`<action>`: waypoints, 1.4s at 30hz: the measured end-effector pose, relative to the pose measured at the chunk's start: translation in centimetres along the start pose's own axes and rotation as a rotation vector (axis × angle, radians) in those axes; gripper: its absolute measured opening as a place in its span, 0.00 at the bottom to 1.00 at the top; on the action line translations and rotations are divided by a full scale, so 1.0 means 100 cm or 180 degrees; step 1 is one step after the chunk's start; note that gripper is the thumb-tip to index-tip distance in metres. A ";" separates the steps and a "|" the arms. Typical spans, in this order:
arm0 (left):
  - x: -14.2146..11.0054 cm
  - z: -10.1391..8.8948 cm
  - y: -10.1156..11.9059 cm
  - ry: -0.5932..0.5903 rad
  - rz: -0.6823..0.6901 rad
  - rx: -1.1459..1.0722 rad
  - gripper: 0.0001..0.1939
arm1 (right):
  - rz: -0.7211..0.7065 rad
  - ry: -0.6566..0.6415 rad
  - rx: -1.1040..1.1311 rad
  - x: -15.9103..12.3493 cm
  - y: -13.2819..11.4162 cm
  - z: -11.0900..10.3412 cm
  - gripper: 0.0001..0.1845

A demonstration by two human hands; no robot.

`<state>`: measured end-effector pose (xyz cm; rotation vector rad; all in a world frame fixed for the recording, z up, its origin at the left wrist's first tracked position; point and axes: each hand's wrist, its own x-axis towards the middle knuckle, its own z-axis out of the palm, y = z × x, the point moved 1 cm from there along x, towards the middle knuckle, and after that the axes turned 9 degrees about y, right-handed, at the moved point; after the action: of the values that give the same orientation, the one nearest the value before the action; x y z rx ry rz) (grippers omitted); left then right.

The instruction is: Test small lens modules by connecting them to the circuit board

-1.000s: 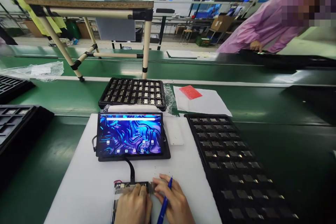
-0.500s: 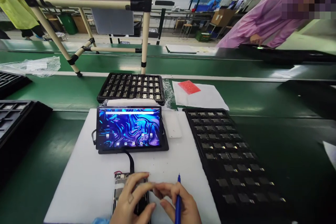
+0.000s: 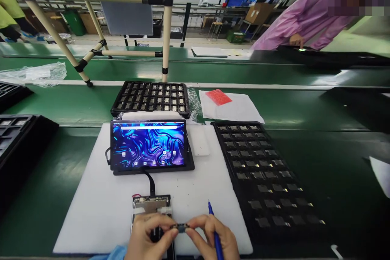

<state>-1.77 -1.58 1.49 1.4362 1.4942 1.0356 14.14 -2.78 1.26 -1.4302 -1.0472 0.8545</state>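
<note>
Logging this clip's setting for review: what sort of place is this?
Probably a factory electronics assembly line: a long green conveyor belt, black plastic trays of small modules, and a lit black-framed tablet cabled to an exposed circuit board.

The left hand (image 3: 149,237) and right hand (image 3: 211,233), earlier down on the exposed circuit board (image 3: 150,205), have drawn back and now pinch what looks like a small module (image 3: 182,228) between them.

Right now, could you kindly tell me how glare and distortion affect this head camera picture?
Head view: pale glare lies on the green conveyor belt; wide-angle distortion slants the bench leg; the small part between the left hand and right hand stays fairly sharp.
</note>
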 end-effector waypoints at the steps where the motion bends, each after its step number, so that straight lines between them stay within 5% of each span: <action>1: -0.001 -0.002 -0.001 -0.0003 -0.0143 -0.0080 0.11 | 0.0036 0.0018 -0.0047 0.000 -0.001 -0.003 0.26; 7: 0.004 -0.019 -0.012 0.0249 -0.0587 -0.0118 0.11 | -0.0122 0.0343 -0.0710 0.019 0.018 -0.043 0.21; 13: 0.012 -0.002 -0.012 -0.0964 0.1021 0.0735 0.06 | -0.0768 0.0074 -0.1691 0.033 0.032 -0.040 0.18; 16: 0.014 0.011 -0.007 -0.1317 0.1364 0.1429 0.08 | -0.1123 0.0008 -0.2227 0.036 0.029 -0.035 0.21; 20: 0.018 0.023 -0.003 -0.0952 0.1710 0.2088 0.08 | -0.1187 0.0114 -0.2229 0.036 0.027 -0.040 0.20; 24: 0.020 0.020 0.005 -0.0246 0.2442 0.2011 0.15 | -0.0586 0.0673 -0.1227 0.027 0.029 -0.044 0.21; 27: 0.016 0.011 0.010 -0.0231 0.2805 0.1774 0.15 | -0.0371 0.0869 -0.0104 0.017 0.030 -0.033 0.27; 30: 0.008 0.007 0.004 -0.0353 0.3170 0.1795 0.16 | -0.0244 0.0788 0.0385 0.009 0.031 -0.016 0.17; 36: -0.002 0.011 -0.013 -0.0392 0.3366 0.2000 0.20 | 0.0078 0.0341 0.0314 -0.002 0.037 0.002 0.16; 42: -0.005 0.012 -0.015 -0.0444 0.3165 0.1947 0.18 | -0.0661 0.0534 -0.0722 -0.004 0.032 0.004 0.19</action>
<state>-1.18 -2.05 -0.30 2.7741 0.9860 0.9979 14.04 -2.97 -2.01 -1.5207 -1.1675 0.4692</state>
